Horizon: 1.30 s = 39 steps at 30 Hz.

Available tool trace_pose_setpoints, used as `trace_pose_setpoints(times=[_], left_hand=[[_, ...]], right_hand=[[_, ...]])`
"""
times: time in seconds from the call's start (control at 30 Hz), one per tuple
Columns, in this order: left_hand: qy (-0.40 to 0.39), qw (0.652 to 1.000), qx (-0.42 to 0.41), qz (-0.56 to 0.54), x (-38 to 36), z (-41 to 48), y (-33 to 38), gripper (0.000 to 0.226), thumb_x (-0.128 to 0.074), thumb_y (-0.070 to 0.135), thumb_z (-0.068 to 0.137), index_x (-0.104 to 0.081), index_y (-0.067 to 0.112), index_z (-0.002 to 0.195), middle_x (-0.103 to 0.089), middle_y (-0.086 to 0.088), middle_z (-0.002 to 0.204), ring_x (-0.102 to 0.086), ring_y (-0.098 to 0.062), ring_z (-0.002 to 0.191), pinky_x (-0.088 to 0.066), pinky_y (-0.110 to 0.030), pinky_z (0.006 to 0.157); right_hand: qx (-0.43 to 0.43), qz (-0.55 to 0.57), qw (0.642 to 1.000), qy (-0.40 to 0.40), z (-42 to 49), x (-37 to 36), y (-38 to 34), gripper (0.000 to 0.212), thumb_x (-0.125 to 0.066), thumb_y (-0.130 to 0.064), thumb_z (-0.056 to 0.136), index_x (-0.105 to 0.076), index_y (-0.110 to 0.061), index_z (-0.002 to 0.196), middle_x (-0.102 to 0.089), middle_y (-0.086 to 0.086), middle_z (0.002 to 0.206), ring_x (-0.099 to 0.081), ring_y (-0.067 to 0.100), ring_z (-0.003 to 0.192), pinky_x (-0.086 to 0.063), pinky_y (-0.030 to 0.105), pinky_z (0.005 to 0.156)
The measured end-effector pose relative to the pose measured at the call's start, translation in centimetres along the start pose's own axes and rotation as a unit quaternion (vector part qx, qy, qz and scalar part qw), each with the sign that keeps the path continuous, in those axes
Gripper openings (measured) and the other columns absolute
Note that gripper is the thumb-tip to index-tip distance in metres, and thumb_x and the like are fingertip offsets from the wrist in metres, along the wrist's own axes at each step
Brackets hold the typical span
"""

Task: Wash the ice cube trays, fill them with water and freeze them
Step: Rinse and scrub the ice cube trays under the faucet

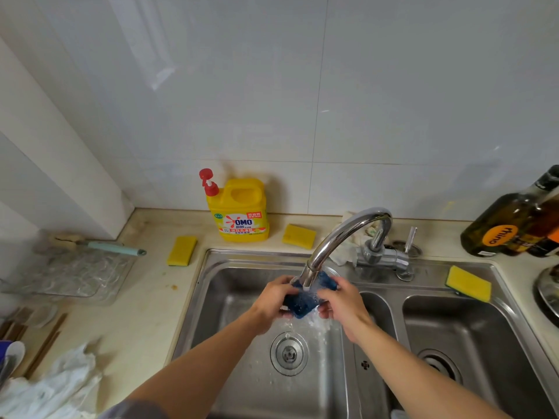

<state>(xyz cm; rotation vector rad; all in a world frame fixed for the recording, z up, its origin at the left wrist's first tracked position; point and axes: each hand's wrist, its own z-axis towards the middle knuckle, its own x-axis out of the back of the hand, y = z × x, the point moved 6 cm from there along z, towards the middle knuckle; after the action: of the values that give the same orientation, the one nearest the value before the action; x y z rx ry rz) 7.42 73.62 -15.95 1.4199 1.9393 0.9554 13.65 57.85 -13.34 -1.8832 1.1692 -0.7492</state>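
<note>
Together left hand (273,300), right hand (341,306) gripping blue ice cube tray (302,302), under faucet (338,237)

Curved chrome tap (329,243) hangs right over the blue plastic ice tray (302,308), so there's no way straight up. Below the tap, the left steel basin (236,373) lies open. Right of the tap, the second steel basin (490,337) is open too. Behind-left, a yellow detergent jug (242,213) blocks the worktop (145,313).

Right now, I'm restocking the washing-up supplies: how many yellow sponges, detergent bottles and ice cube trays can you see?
Yellow sponges: 3
Yellow detergent bottle: 1
Blue ice cube tray: 1
Total: 5
</note>
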Motion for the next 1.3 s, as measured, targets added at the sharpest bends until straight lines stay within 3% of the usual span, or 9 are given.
trace_pose_setpoints(times=[0.17, 0.27, 0.33, 0.47, 0.53, 0.73, 0.9, 1.07, 1.3], left_hand=[[0.074, 0.99, 0.049, -0.112, 0.0, 0.5, -2.0, 0.033, -0.038, -0.008, 0.09, -0.064, 0.007, 0.105, -0.068, -0.022, 0.104, -0.067, -0.037, 0.098, -0.061, -0.05, 0.083], [0.09, 0.988, 0.042, -0.116, 0.0, 0.7, -2.5, 0.013, -0.053, 0.001, 0.096, -0.064, 0.0, 0.103, -0.069, -0.017, 0.089, -0.066, -0.028, 0.077, -0.058, -0.038, 0.066], [0.075, 0.986, 0.059, -0.137, -0.4, 0.7, -2.9, 0.014, -0.05, 0.001, 0.097, -0.062, 0.001, 0.103, -0.065, -0.017, 0.086, -0.061, -0.025, 0.069, -0.053, -0.035, 0.062], [0.055, 0.986, 0.075, -0.14, -1.3, 0.6, -3.4, 0.015, -0.053, 0.011, 0.101, -0.064, 0.005, 0.109, -0.074, -0.018, 0.1, -0.073, -0.031, 0.085, -0.059, -0.034, 0.066], [0.053, 0.986, 0.071, -0.141, -1.4, 0.6, -3.4, 0.018, -0.053, 0.009, 0.1, -0.064, 0.004, 0.113, -0.074, -0.022, 0.104, -0.074, -0.033, 0.088, -0.059, -0.035, 0.067], [0.055, 0.988, 0.042, -0.138, -1.5, 0.7, -2.7, 0.009, -0.06, 0.01, 0.091, -0.065, 0.005, 0.097, -0.072, -0.016, 0.09, -0.068, -0.028, 0.073, -0.056, -0.034, 0.066], [0.052, 0.989, 0.008, -0.141, -1.6, 0.8, -1.9, 0.005, -0.064, 0.011, 0.093, -0.063, 0.008, 0.095, -0.075, -0.015, 0.087, -0.072, -0.027, 0.077, -0.059, -0.037, 0.071], [0.057, 0.99, -0.028, -0.125, -1.4, 0.6, -1.0, 0.012, -0.061, 0.012, 0.095, -0.061, 0.01, 0.084, -0.063, -0.007, 0.067, -0.052, -0.015, 0.051, -0.046, -0.032, 0.058], [0.096, 0.985, -0.053, -0.132, -0.1, 0.0, 0.0, 0.017, -0.071, 0.026, 0.093, -0.071, 0.01, 0.088, -0.07, -0.007, 0.073, -0.061, -0.017, 0.061, -0.049, -0.031, 0.056]], right_hand=[[0.028, -0.006, 0.999, 0.02, 0.0, 0.0, -0.2, 0.023, -0.063, -0.001, 0.093, -0.06, -0.011, 0.113, -0.071, 0.017, 0.094, -0.064, 0.018, 0.058, -0.058, 0.032, 0.059], [0.066, -0.031, 0.997, 0.041, -0.4, -0.2, -0.8, 0.029, -0.063, 0.002, 0.09, -0.057, -0.02, 0.108, -0.067, 0.011, 0.101, -0.066, 0.015, 0.06, -0.058, 0.026, 0.057], [0.081, -0.039, 0.994, 0.055, -0.6, -0.1, -1.2, 0.032, -0.065, 0.0, 0.089, -0.055, -0.02, 0.112, -0.065, 0.007, 0.104, -0.068, 0.019, 0.07, -0.057, 0.025, 0.058], [0.1, -0.063, 0.991, 0.066, -1.0, 0.2, -1.6, 0.035, -0.063, 0.0, 0.089, -0.055, -0.019, 0.117, -0.065, 0.004, 0.107, -0.069, 0.027, 0.091, -0.061, 0.039, 0.073], [0.104, -0.056, 0.991, 0.064, -1.2, 0.4, -1.8, 0.036, -0.061, 0.001, 0.09, -0.053, -0.02, 0.118, -0.063, 0.004, 0.108, -0.069, 0.03, 0.093, -0.059, 0.031, 0.065], [0.086, -0.028, 0.993, 0.081, -1.0, 1.6, -1.1, 0.038, -0.057, 0.005, 0.093, -0.052, -0.022, 0.12, -0.065, 0.007, 0.108, -0.071, 0.029, 0.091, -0.06, 0.028, 0.066], [0.086, -0.002, 0.993, 0.086, -0.5, 2.2, -1.2, 0.036, -0.058, 0.003, 0.094, -0.053, -0.019, 0.122, -0.067, 0.007, 0.108, -0.072, 0.023, 0.088, -0.059, 0.026, 0.064], [0.102, 0.004, 0.991, 0.083, -0.2, 2.0, -1.8, 0.037, -0.059, 0.001, 0.094, -0.052, -0.024, 0.12, -0.067, 0.002, 0.106, -0.073, 0.02, 0.083, -0.057, 0.023, 0.062], [0.088, 0.003, 0.994, 0.067, 0.3, 1.2, -1.3, 0.036, -0.059, -0.001, 0.096, -0.051, -0.021, 0.124, -0.069, 0.007, 0.105, -0.072, 0.018, 0.074, -0.059, 0.024, 0.062]])
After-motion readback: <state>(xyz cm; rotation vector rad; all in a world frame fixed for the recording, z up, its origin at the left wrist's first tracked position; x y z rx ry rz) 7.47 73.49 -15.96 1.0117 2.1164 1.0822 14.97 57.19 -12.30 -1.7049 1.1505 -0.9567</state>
